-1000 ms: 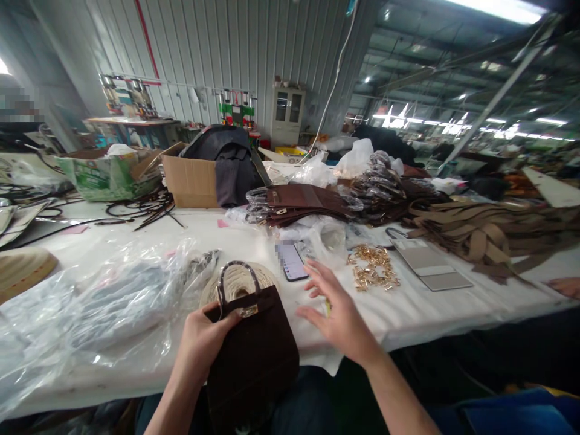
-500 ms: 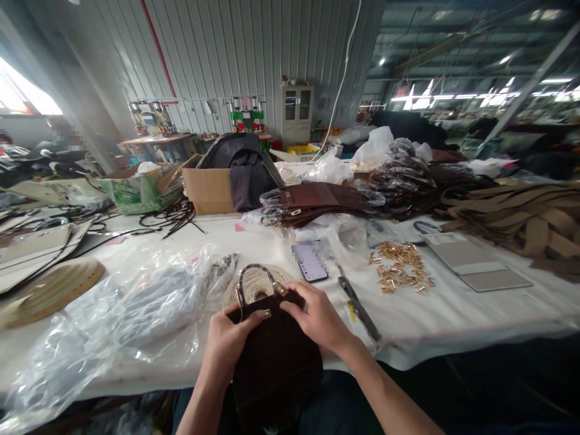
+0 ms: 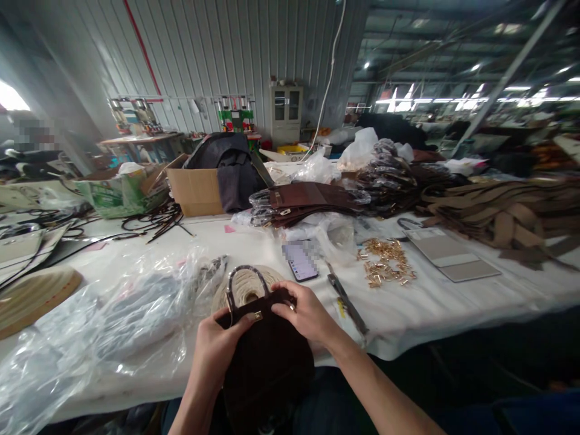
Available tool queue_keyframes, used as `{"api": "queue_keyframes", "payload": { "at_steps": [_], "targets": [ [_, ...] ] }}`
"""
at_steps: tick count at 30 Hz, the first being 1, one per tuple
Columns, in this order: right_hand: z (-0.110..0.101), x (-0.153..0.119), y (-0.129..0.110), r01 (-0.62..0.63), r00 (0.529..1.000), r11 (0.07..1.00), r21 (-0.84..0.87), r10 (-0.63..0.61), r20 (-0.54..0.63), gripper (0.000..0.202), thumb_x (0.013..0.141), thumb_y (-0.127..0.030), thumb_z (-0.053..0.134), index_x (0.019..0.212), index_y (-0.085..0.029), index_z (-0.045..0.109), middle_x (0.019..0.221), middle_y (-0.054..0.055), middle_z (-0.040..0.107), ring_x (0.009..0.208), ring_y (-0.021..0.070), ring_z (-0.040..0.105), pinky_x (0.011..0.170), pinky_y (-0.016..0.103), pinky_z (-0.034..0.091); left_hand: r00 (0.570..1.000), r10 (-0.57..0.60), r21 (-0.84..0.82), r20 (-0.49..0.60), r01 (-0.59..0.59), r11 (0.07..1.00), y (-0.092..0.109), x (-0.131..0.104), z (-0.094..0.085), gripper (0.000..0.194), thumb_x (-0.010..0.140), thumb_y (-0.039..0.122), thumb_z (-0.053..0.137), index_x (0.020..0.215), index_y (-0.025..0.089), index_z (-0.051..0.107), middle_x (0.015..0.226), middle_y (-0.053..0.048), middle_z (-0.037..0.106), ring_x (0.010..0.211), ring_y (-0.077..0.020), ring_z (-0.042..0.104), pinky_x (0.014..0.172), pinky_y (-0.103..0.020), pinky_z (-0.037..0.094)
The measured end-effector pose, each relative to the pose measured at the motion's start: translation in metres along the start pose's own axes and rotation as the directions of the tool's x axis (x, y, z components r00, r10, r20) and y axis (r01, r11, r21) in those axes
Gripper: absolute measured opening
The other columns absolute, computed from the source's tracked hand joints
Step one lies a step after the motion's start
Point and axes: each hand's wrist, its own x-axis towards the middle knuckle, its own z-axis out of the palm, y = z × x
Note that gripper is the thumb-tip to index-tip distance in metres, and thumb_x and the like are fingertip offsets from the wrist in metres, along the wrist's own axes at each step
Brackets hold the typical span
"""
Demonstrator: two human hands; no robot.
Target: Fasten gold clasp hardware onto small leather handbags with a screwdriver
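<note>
A dark brown handbag (image 3: pixel 268 362) stands upright at the table's front edge, its arched, plastic-wrapped handle (image 3: pixel 248 269) pointing up. My left hand (image 3: pixel 218 335) is closed on the bag's upper left edge, the thumb pressing beside a small gold clasp (image 3: pixel 258 315). My right hand (image 3: pixel 302 313) grips the upper right edge, fingers behind and thumb in front. A small shiny metal piece (image 3: pixel 292 307) shows at its fingers; whether it belongs to the bag I cannot tell. Behind the handle lies a roll of cream tape (image 3: pixel 267 277), partly hidden.
Right of the bag lie a phone (image 3: pixel 301 261), a dark long-handled tool (image 3: pixel 348 305) and a pile of gold fittings (image 3: pixel 385 263). Clear plastic wrapping (image 3: pixel 136 320) covers the left front. Stacked brown bags (image 3: pixel 312 199) and a cardboard box (image 3: pixel 194 190) stand behind.
The view has turned slightly right, so everything sits further left. The metal piece at my right hand has gone from beside the handle's base to lower, by the thumb. Both hands keep the bag.
</note>
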Motion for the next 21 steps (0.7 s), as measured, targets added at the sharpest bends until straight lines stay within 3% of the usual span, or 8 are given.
{"api": "queue_keyframes", "payload": {
  "at_steps": [4,8,13,17,21],
  "targets": [
    [0.003,-0.003,-0.003,0.037,0.998,0.999,-0.036,-0.039,-0.040,0.037,0.088,-0.017,0.083,0.125,-0.021,0.081,0.115,0.005,0.084,0.106,0.0240,0.078,0.100,0.035,0.060,0.997,-0.060,0.043,-0.046,0.062,0.997,0.000,0.001,-0.002,0.073,0.063,0.058,0.105,0.118,0.013,0.089,0.094,-0.014,0.088,0.088,-0.0398,0.085,0.068,-0.040,0.069],
    [0.000,-0.003,-0.007,-0.028,0.998,0.999,-0.018,0.027,-0.055,0.039,0.085,-0.019,0.089,0.123,-0.023,0.082,0.110,0.002,0.084,0.101,0.0220,0.078,0.092,0.030,0.059,0.988,-0.135,0.134,-0.077,0.145,0.980,-0.004,0.013,-0.006,0.084,0.058,0.065,0.104,0.124,0.014,0.087,0.088,-0.014,0.087,0.085,-0.0437,0.085,0.061,-0.043,0.069],
    [0.004,-0.002,-0.004,-0.019,0.998,0.999,-0.037,0.017,-0.052,0.043,0.079,-0.024,0.097,0.118,-0.022,0.080,0.105,0.001,0.084,0.096,0.0211,0.077,0.084,0.028,0.058,0.995,-0.060,0.148,-0.078,0.071,0.986,-0.003,0.012,-0.005,0.075,0.061,0.061,0.103,0.117,0.013,0.088,0.091,-0.015,0.087,0.084,-0.0403,0.085,0.064,-0.041,0.068],
    [0.012,0.002,0.000,0.036,0.997,0.996,-0.083,-0.042,-0.068,0.049,0.071,-0.033,0.104,0.108,-0.020,0.074,0.099,0.003,0.083,0.091,0.0218,0.077,0.079,0.029,0.058,1.000,0.017,0.018,-0.009,-0.017,1.000,0.001,0.000,-0.003,0.067,0.063,0.054,0.105,0.114,0.013,0.089,0.103,-0.014,0.089,0.091,-0.0354,0.084,0.074,-0.035,0.066],
    [0.016,0.006,-0.002,0.030,0.998,0.999,-0.025,-0.031,-0.047,0.055,0.069,-0.043,0.106,0.103,-0.020,0.070,0.094,0.002,0.081,0.083,0.0201,0.075,0.075,0.029,0.057,1.000,0.018,-0.074,0.025,-0.016,0.997,0.004,-0.006,-0.003,0.059,0.066,0.050,0.106,0.109,0.012,0.090,0.102,-0.014,0.089,0.089,-0.0317,0.083,0.076,-0.032,0.064]
  ]
}}
